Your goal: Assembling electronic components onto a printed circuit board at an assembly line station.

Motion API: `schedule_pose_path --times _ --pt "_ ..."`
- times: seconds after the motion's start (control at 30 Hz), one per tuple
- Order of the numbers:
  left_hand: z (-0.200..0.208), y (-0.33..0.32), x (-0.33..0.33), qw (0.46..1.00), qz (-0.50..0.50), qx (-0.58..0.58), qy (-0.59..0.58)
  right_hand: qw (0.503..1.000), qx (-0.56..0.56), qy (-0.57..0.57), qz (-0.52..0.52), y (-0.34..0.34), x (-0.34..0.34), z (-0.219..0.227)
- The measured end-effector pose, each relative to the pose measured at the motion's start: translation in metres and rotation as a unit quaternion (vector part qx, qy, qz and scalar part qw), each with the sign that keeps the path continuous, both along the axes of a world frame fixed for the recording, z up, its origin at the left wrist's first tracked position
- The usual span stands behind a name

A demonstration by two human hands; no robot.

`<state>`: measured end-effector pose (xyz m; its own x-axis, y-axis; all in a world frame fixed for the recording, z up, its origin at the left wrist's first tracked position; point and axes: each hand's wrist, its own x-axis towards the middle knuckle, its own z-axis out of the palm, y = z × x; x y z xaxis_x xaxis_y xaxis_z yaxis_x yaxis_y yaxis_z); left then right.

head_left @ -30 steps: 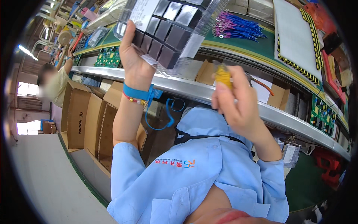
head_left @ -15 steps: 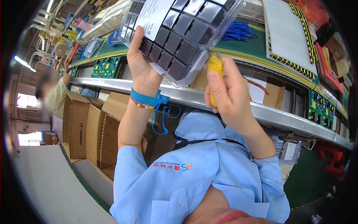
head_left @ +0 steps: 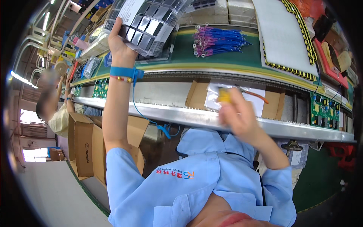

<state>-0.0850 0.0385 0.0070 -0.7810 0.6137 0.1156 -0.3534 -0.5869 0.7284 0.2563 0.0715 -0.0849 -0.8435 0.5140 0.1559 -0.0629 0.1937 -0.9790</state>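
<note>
At the upper left, my left hand (head_left: pixel 123 49) grips the near edge of a clear plastic tray pack (head_left: pixel 145 24) filled with rows of black box-shaped parts. A white label lies across its top, and the pack is tilted over the green bench. A blue wrist strap (head_left: pixel 123 72) with a coiled cord circles my left wrist. Over the metal rail, apart from the pack, my right hand (head_left: pixel 240 115) is closed round a yellow utility knife (head_left: pixel 224 95). Motion blurs the knife, and its blade cannot be made out.
Blue wires with ring terminals (head_left: pixel 215 41) lie bundled on the green bench. Orange-handled pliers (head_left: pixel 257 96) rest in an open carton (head_left: pixel 279 103). Green circuit boards (head_left: pixel 324 110) sit along the rail (head_left: pixel 189 110). Open cardboard boxes (head_left: pixel 81 145) stand left; a co-worker (head_left: pixel 58 113) is beyond.
My left hand has carried the tray pack left and farther away, over the bench. My right hand has drawn the yellow utility knife back from the pack's edge, down toward the rail.
</note>
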Motion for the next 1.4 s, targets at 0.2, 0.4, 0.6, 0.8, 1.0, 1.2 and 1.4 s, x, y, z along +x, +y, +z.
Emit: schedule_pose_path --times 0.2,0.4,0.6,0.8,1.0,1.2,1.4 --pt "0.003 0.083 -0.066 0.99 -0.005 -0.127 0.057 0.97 0.174 -0.162 -0.047 0.071 0.053 -0.041" --pt "-0.011 0.197 -0.111 0.974 -0.123 -0.186 0.033 0.926 0.281 -0.244 -0.057 0.08 0.051 -0.052" --pt "-0.031 0.272 -0.126 0.948 -0.137 -0.287 0.032 0.904 0.237 -0.354 0.03 0.087 0.052 -0.056" --pt "-0.058 0.291 -0.177 0.852 -0.004 -0.434 0.292 0.909 0.221 -0.344 0.079 0.087 0.055 -0.061" --pt "-0.043 0.268 -0.2 0.704 0.142 -0.449 0.532 0.898 0.213 -0.372 0.103 0.092 0.053 -0.061" --pt "0.078 0.113 -0.103 0.794 -0.072 -0.405 0.448 0.925 0.147 -0.327 0.123 0.092 0.041 -0.058" --pt "0.107 -0.061 -0.079 0.706 0.061 -0.396 0.584 0.92 0.174 -0.317 0.149 0.089 0.025 -0.075"
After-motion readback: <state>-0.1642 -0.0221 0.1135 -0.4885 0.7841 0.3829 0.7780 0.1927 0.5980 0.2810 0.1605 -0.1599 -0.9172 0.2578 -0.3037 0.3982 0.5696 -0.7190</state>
